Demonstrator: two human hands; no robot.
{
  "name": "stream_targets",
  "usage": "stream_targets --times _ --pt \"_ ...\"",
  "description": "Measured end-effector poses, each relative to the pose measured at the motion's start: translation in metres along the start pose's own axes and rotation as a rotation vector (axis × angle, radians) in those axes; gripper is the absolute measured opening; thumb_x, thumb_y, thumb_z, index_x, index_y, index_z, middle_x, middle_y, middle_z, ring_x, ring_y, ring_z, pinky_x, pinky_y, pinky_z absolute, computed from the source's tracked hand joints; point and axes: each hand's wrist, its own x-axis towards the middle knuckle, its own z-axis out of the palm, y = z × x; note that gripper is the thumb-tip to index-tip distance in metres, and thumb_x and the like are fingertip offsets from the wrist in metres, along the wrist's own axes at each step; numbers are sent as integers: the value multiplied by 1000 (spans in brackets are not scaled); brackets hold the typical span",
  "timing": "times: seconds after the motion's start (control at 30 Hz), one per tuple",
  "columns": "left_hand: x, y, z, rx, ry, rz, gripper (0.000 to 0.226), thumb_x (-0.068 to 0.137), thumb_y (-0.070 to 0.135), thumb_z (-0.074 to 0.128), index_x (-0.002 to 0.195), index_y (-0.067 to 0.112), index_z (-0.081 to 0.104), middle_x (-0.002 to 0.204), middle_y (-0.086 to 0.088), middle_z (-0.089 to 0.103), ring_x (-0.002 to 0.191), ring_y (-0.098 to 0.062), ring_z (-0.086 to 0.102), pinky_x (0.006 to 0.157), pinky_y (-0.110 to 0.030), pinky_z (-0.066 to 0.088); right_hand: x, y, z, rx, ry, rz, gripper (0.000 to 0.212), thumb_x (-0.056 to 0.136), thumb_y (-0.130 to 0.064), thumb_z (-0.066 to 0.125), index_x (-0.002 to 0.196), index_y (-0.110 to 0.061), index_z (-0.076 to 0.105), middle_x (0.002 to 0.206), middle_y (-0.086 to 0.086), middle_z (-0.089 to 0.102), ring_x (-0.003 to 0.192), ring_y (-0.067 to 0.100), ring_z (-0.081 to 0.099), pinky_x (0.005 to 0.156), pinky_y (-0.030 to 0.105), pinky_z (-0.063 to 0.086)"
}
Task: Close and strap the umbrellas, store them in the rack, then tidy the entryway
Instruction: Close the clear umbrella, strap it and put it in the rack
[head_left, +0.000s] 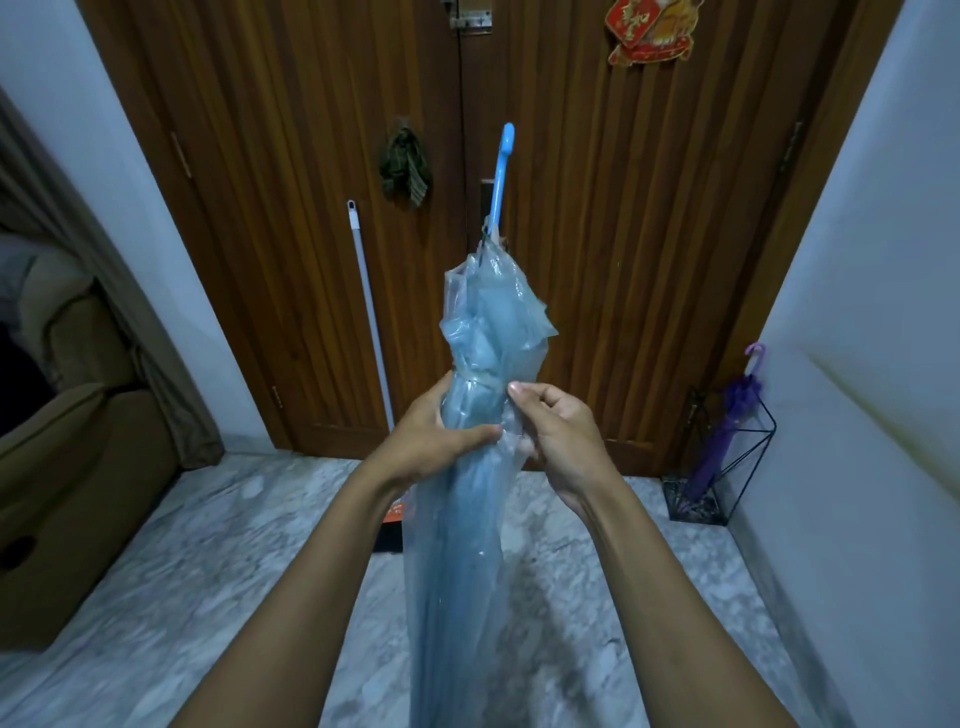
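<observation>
While left hand (434, 439) grips crinkly plastic umbrella (491, 322), right hand (563, 434) pinches.

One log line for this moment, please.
blue umbrella: closed, handle up; left hand: grips it; right hand: pinches it; rack: holds purple umbrella

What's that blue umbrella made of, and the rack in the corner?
The blue umbrella has a canopy of thin, see-through plastic, likely vinyl: it is glossy and crinkles in folds. Its handle looks like smooth, solid blue plastic. The rack seems to be thin black metal wire, an open frame.
</observation>
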Motion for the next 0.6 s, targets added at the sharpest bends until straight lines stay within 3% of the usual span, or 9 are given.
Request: stream_targets --times 0.13,0.2,0.3,0.4,0.5,0.6 --pt "-3 -6 9 -152 147 -28 38 84 11 71 109 39 61 100 7 72 85 -4 71 67 -20 57 5 -1 -11 -91 -93 28 22 95 -23 64 106 -5 70 100 9 77 98 19 73 83 32 59" --pt "-7 -7 13 -248 182 -57 32 84 9 70 100 36 63 90 7 74 76 -6 72 61 -20 55 7 -1 -15 -182 -93 10 25 92 -27 67 104 -6 73 99 7 78 97 17 73 85 31 58" --pt "-9 -10 13 -448 72 -103 34 79 7 73 111 16 65 93 -6 73 79 -19 71 66 -29 56 7 -3 -16 -177 -94 35 23 92 -25 68 99 -4 72 81 -1 77 73 5 72 66 18 55" --pt "-9 -10 11 -514 -65 -120 42 74 12 71 115 9 63 96 -12 71 81 -23 69 70 -33 57 8 0 -18 -133 -113 72 21 91 -23 68 98 -4 71 85 4 76 64 8 69 55 25 52" --pt "-11 -10 9 -532 -159 -141 36 78 13 68 114 14 63 97 -9 73 84 -21 70 72 -32 58 7 2 -20 -45 -130 103 30 90 -20 68 107 4 68 96 15 75 82 19 73 63 26 57" --pt "-11 -7 13 -437 -114 -133 40 82 17 75 120 18 62 108 -7 73 96 -23 71 80 -34 58 7 5 -22 -1 -90 77 27 89 -18 69 105 4 69 104 22 74 94 29 73 80 38 59"
